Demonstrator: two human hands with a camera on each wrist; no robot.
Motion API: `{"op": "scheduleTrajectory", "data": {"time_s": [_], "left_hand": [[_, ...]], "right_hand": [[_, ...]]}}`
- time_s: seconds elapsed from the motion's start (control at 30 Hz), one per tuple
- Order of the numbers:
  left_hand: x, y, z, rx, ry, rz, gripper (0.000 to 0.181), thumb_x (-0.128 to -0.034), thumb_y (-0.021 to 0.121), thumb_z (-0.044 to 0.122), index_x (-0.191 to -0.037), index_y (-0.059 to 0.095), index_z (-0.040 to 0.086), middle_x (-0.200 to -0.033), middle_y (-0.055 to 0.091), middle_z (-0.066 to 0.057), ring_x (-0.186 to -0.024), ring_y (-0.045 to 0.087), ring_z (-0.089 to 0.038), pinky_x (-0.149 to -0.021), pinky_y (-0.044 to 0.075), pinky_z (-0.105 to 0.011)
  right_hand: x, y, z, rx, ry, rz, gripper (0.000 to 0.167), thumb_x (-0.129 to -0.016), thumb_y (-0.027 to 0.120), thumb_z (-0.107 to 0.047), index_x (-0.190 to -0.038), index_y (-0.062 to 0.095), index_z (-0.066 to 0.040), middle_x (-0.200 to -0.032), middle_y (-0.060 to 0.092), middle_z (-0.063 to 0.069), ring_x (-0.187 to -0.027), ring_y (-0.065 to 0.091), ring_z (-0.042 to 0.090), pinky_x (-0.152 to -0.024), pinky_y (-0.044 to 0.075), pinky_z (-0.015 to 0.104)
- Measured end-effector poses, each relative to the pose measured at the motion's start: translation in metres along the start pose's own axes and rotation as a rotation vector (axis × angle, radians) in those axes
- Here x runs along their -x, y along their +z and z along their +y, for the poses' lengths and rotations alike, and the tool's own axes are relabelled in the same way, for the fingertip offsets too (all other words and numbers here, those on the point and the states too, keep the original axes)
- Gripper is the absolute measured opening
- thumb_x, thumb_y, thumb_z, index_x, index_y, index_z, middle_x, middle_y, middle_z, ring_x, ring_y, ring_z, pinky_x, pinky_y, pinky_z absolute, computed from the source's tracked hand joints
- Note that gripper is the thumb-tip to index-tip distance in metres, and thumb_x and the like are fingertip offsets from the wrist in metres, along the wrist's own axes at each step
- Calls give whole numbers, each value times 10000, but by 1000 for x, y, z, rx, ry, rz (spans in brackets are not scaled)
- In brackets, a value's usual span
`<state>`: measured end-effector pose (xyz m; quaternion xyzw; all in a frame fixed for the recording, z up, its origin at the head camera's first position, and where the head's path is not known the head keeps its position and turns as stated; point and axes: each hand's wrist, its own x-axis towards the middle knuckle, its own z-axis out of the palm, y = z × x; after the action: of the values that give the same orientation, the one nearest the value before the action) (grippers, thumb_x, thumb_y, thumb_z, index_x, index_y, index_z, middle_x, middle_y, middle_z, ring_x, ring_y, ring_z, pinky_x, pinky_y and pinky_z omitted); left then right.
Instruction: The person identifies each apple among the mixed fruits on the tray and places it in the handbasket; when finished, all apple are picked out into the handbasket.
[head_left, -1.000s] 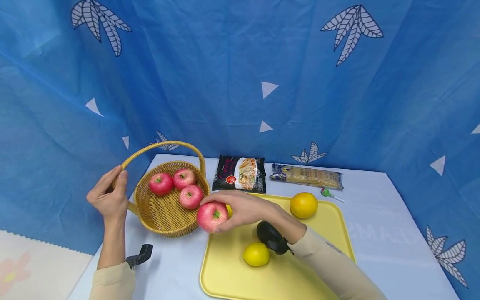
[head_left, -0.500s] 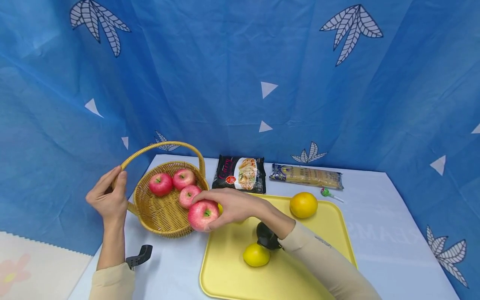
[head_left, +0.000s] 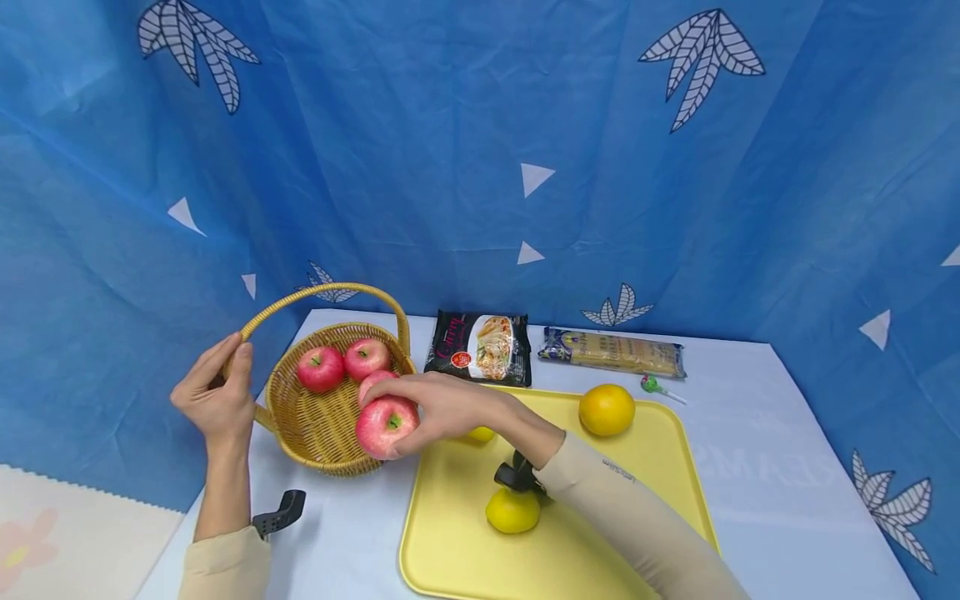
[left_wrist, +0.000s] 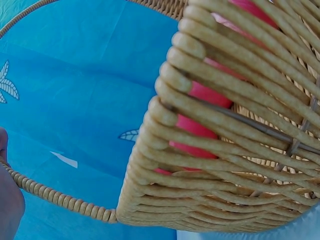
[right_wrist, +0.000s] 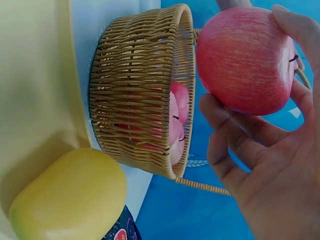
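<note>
A wicker basket [head_left: 322, 425] stands at the left of the table with three red apples inside, among them one apple [head_left: 322, 369] at the back left. My left hand [head_left: 219, 387] grips its arched handle [head_left: 330, 288] on the left side. In my right hand [head_left: 453, 408] is another red apple [head_left: 386, 427], held by thumb and fingers over the basket's right rim and partly covering the nearest apple inside. The right wrist view shows this held apple [right_wrist: 245, 60] just above the basket opening, apart from the apples within.
A yellow tray [head_left: 450, 567] holds a lemon [head_left: 513, 510], an orange-yellow fruit [head_left: 607, 410] and a yellow fruit [head_left: 480, 434] partly hidden by the right hand. Behind lie a black noodle packet [head_left: 480, 348], a pasta packet [head_left: 611, 352] and a lollipop [head_left: 651, 384].
My right hand has carried the apple leftward and slightly up, from beside the basket to over its right rim. The left hand keeps its grip on the handle.
</note>
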<state>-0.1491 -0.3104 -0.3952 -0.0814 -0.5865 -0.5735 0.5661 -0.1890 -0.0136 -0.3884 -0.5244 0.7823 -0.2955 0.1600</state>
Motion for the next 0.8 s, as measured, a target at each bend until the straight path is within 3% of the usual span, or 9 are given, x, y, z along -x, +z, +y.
{"op": "scheduleTrajectory", "data": {"time_s": [0.37, 0.8], "left_hand": [[0, 0, 0, -2, 4, -3, 186, -795, 762, -108, -961, 720, -179, -902, 772, -139, -594, 609, -21, -570, 490, -94], [-1, 1, -1, 7, 1, 11, 185, -783, 766, -116, -951, 722, -179, -903, 769, -166, -615, 630, -26, -585, 503, -97]], "right_hand": [[-19, 9, 7, -46, 2, -24, 614, -822, 746, -552, -1361, 476, -438, -1250, 550, -228, -1072, 547, -37, -898, 491, 171], [-42, 26, 1, -70, 33, -31, 597, -822, 756, -503, -1350, 499, -394, -1206, 558, -251, -1078, 526, -72, -917, 460, 130]]}}
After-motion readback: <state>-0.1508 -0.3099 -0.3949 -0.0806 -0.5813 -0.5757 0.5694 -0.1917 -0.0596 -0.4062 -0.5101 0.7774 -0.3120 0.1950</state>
